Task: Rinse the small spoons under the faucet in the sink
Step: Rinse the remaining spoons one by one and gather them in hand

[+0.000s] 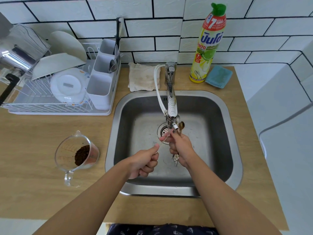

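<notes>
Over the steel sink [218, 119], my right hand [180, 148] grips a bunch of small spoons [180, 127]. Their brownish bowls poke up beside the faucet [171, 102] outlet, and a flower-decorated handle end [175, 157] sticks out below my palm. My left hand [144, 162] pinches the handle of one thin spoon [163, 141], which slants up toward my right hand's fingers under the spout. Its bowl is hidden among the fingers. Whether water is running is not clear.
A measuring jug with coffee grounds [79, 154] stands on the wooden counter at left. A dish rack [55, 85] with plates and a cutlery holder sits behind it. A cloth [143, 77], dish soap bottle [209, 43] and blue sponge [219, 77] line the wall.
</notes>
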The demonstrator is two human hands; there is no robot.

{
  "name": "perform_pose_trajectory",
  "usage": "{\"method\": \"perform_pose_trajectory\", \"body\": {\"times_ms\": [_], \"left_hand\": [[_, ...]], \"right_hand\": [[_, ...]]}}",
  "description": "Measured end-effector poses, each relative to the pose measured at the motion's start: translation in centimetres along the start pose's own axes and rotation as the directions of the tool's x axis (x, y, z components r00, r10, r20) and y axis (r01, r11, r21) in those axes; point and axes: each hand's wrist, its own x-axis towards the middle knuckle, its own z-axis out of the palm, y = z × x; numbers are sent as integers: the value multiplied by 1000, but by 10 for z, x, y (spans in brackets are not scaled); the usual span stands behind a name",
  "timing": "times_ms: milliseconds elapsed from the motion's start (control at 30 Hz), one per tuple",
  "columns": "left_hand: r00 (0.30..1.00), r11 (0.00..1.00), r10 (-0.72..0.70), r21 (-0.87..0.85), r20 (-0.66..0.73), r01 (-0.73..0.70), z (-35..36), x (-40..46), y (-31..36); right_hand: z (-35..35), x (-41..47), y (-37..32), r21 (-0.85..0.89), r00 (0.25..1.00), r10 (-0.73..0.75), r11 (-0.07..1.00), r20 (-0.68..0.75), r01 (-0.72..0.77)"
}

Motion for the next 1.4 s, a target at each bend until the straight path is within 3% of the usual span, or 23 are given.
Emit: {"method": "perform_pose_trajectory", "body": {"times_ms": [67, 233, 367, 500, 600, 800, 900, 1000, 1100, 1200, 1400], "left_hand": [[999, 1000, -22, -12, 45, 23, 0, 0, -1], [1000, 994, -9, -110, 14, 10, 2, 5, 1], [988, 991, 99, -75, -116, -108, 12, 12, 6], [955, 969, 249, 41, -162, -246, 23, 19, 7], [930, 945, 323, 104, -175, -309, 22, 20, -1], [891, 908, 381, 280, -247, -310, 20, 27, -10], [834, 870, 456, 356, -311, -342, 25, 31, -4], [804, 843, 485, 427, -344, -326, 26, 35, 3], [853, 887, 427, 323, -300, -330, 25, 36, 11], [881, 908, 398, 248, -257, -338, 24, 33, 23], [941, 888, 337, 326, 20, -324, 15, 29, 32]], "right_hand": [[-2, 2, -2, 155, 998, 8, 988, -63, 2], [2, -7, 3, -120, 999, -25, 992, 41, 29], [7, -9, 9, -137, 999, 34, 990, 22, -31], [7, -8, 5, -58, 988, 149, 988, 38, -146], [0, -5, -7, -16, 993, 111, 994, 40, -111], [-4, -2, -17, 138, 993, 112, 985, -44, -104], [-2, -2, -18, 347, 992, 124, 931, -9, -113], [-1, -2, -26, 395, 991, 134, 910, 3, -124], [-5, -4, -34, 342, 993, 114, 933, 8, -110], [-5, -7, -34, 91, 993, 89, 991, 75, -95], [-2, -4, -30, -187, 951, 163, 976, 264, -115]]}}
